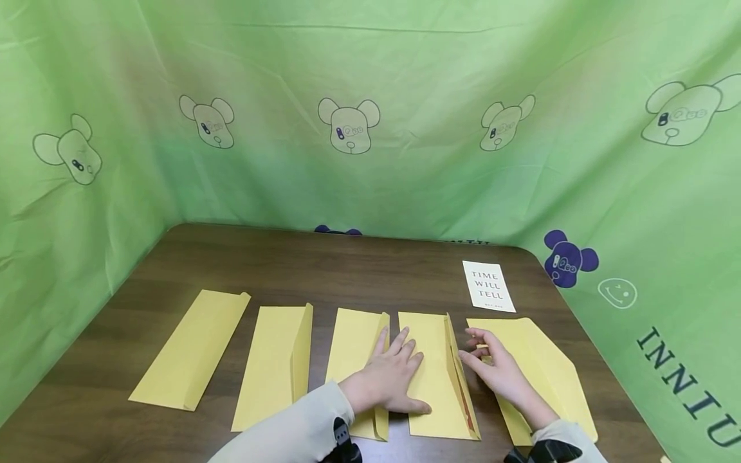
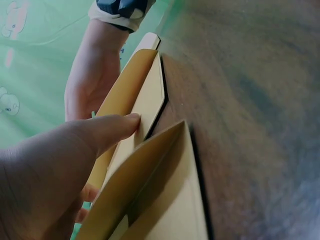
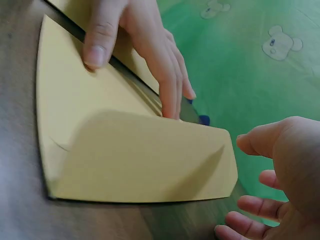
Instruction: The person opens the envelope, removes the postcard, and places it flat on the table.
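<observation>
My left hand (image 1: 389,381) lies with spread fingers on a yellow envelope (image 1: 437,370), second from the right, its thumb pressing the paper near the lower edge. That envelope's long flap (image 1: 457,373) is partly folded and stands raised along the right side, with a bit of red showing in the fold. My right hand (image 1: 499,368) hovers just right of the flap, fingers loosely bent and holding nothing. Under it lies the rightmost envelope (image 1: 547,360), its pointed flap spread out. In the right wrist view, the raised flap (image 3: 150,160) is close to the right hand's fingers.
Another envelope (image 1: 350,337) lies partly under my left forearm and hand. Two more, a middle-left envelope (image 1: 269,360) and a far-left envelope (image 1: 191,350), lie on the brown table (image 1: 324,267). A white printed card (image 1: 489,286) sits at the back right. Green curtains surround the table.
</observation>
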The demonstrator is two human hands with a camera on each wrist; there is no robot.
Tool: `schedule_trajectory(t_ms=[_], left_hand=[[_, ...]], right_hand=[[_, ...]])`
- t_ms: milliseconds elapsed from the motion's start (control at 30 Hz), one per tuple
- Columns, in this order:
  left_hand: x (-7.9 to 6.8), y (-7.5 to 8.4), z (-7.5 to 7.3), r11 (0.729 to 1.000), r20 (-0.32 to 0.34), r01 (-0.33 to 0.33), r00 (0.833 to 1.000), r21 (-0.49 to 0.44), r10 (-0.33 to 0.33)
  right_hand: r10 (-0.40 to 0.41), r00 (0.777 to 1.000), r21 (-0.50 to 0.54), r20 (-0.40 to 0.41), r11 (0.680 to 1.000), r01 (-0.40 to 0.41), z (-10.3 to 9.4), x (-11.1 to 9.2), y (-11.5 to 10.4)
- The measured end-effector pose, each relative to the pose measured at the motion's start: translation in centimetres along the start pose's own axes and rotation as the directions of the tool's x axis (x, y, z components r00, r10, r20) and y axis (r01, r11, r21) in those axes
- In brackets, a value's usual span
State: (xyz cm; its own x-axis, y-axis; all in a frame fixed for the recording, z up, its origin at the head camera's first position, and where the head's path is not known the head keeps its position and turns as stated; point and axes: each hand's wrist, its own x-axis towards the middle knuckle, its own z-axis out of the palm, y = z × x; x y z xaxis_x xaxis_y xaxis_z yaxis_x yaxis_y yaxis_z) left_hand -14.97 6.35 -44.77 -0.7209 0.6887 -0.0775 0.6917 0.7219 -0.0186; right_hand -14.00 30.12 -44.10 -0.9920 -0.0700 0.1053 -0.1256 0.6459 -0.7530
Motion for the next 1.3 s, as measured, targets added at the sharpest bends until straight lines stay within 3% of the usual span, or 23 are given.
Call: schedule_trajectory(t_ms=[333,600,800,1067,1300], left_hand=[[-0.2,0.0,-0.3,1.0,0.007,0.015,1.0,0.02,-0.015],[-0.5,0.2,-0.5,0.999,0.003,0.03,1.0,0.018,-0.03],[-0.2,0.4,-0.8,0.999,0.006,0.044,0.999,0.029,-0.044],[0.0,0.5,-0.7,0.999,0.03,0.044,0.999,0.026,-0.044],[-0.1,0.4,-0.9,0.998,0.037,0.046,0.998,0.03,-0.048]], right_hand=[[-0.089,0.996,0.005,0.021,0.996,0.089,1.0,-1.1,-0.9],[-0.182,0.983,-0.078,0.028,0.98,0.184,1.6,-1.8,-1.8],[-0.255,0.967,-0.14,0.009,0.957,0.254,1.9,-1.9,-2.0],[-0.38,0.925,-0.206,-0.016,0.906,0.369,2.1,-1.8,-1.6],[-0.39,0.921,-0.297,0.003,0.879,0.374,1.8,-1.6,-1.7]])
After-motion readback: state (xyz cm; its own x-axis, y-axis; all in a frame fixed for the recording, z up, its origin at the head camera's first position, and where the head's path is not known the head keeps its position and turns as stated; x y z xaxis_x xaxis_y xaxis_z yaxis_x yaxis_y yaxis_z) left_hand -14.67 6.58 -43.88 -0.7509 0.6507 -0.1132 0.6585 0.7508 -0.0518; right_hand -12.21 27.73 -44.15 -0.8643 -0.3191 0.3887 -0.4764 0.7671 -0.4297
